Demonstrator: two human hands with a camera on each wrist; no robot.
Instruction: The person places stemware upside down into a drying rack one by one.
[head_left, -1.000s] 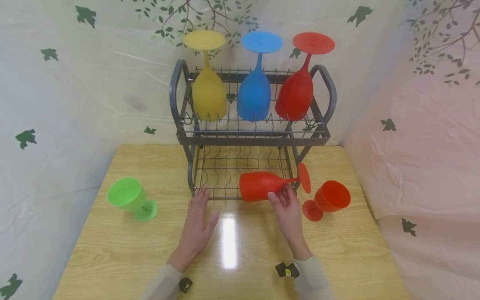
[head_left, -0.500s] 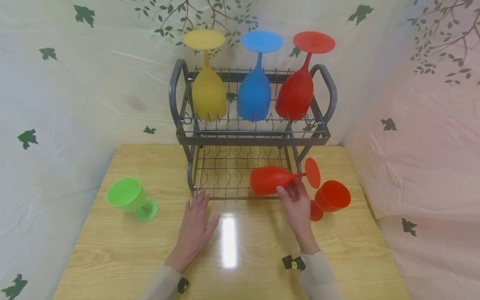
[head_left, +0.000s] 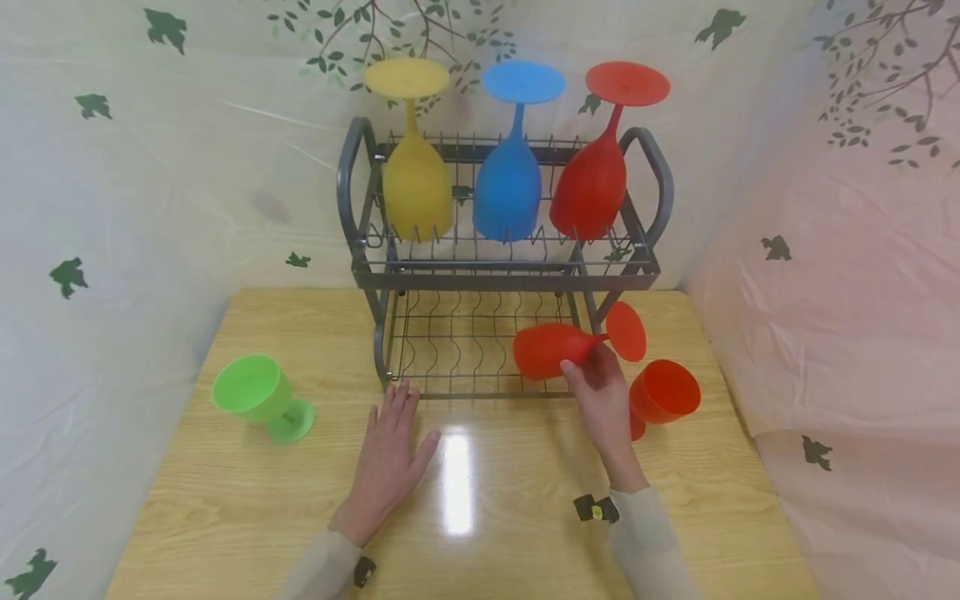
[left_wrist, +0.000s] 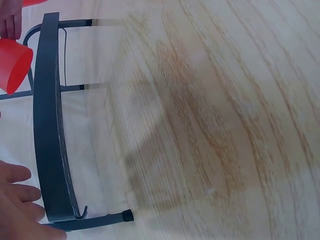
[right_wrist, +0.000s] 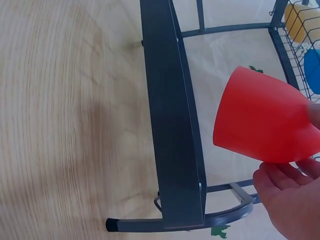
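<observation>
In the head view my right hand [head_left: 604, 407] holds a red plastic wine glass [head_left: 551, 351] on its side, thumb and fingers around the part near the stem. Its bowl points left and its foot points right, over the right part of the dish rack's lower tier [head_left: 463, 397]. The right wrist view shows the same wine glass [right_wrist: 262, 117] apart from the rack's dark front bar [right_wrist: 172, 115]. My left hand [head_left: 386, 462] lies with straight fingers by the lower tier's front left corner; its fingertips touch or nearly touch the rack.
Yellow [head_left: 417, 187], blue [head_left: 507, 187] and red [head_left: 590, 187] wine glasses stand upside down on the rack's upper tier. A small green goblet [head_left: 253, 392] stands on the wooden table at left. Another short red goblet [head_left: 664, 393] is close beside my right hand.
My right hand has carried the red wine glass to the right and farther back over the lower tier. The left hand has barely moved, its fingers still at the rack's corner.
</observation>
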